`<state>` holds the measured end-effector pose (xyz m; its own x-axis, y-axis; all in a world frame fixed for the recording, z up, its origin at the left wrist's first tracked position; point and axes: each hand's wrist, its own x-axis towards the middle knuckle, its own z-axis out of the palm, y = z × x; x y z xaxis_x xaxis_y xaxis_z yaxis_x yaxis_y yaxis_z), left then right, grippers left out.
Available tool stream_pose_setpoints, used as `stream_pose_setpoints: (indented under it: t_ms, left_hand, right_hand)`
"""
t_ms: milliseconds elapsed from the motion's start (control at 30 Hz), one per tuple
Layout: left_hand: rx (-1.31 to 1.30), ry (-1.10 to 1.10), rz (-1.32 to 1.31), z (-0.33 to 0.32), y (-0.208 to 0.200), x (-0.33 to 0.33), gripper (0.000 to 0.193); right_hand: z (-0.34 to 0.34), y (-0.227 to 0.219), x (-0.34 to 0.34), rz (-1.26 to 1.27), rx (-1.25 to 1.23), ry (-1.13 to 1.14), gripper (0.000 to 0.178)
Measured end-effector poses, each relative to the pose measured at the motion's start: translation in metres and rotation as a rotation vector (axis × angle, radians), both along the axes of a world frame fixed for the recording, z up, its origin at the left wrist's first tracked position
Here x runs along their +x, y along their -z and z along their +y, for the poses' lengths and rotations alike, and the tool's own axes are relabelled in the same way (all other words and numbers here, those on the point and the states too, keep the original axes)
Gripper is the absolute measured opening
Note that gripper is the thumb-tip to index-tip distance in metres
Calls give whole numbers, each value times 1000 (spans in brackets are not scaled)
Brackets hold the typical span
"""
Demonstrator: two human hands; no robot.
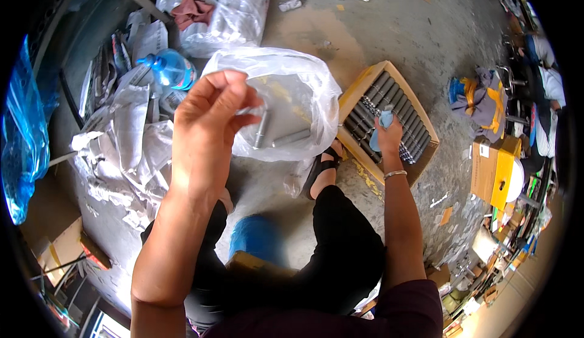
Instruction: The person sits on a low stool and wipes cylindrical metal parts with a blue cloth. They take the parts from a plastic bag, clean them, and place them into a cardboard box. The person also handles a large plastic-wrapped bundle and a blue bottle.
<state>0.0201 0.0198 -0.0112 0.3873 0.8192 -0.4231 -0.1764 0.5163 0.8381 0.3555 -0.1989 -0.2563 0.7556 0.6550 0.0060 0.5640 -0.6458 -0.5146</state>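
Observation:
My left hand (210,110) is raised over the left rim of a clear plastic bag (328,88), its fingers loosely curled and somewhat apart, nothing visible in them. Inside that open bag lie grey metal tubes, one upright-leaning tube (261,130) and one lying flatter (291,138). On the right, my right hand (390,136) is closed on a light blue cloth (375,139), just above a cardboard box (433,136). Rows of similar dark grey tubes (395,97) fill the box. What lies under the cloth and fingers is hidden.
Crumpled newspaper (125,155) and a blue-tinted water bottle (175,70) are left of the bag. A filled plastic sack (234,15) with a brownish-red cloth (193,10) stands behind. Between my legs is a blue round object (254,236). Cluttered shelves line the right.

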Motion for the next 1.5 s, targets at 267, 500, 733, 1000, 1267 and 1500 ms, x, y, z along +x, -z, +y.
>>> stream_pose_setpoints:
  t_ms: [267, 500, 733, 1000, 1267, 1500]
  left_hand:
    - [-3, -218, -125, 8, 5, -12, 14]
    - [-26, -260, -97, 13, -1, -23, 13]
    - [-93, -230, -122, 21, -6, -31, 13]
    - [18, -79, -88, 31, -6, -39, 16]
    - [1000, 362, 642, 23, 11, -48, 36]
    - [373, 834, 158, 11, -27, -40, 34]
  right_hand:
    - [112, -43, -146, 225, -324, -1119, 26]
    - [177, 32, -242, 206, -528, -867, 22]
    - [185, 158, -270, 241, -227, -814, 18]
    - [191, 50, -203, 90, -408, -1125, 15]
    - [174, -228, -134, 588, -417, -1046, 19]
    - [127, -322, -130, 939, 298, -449, 53]
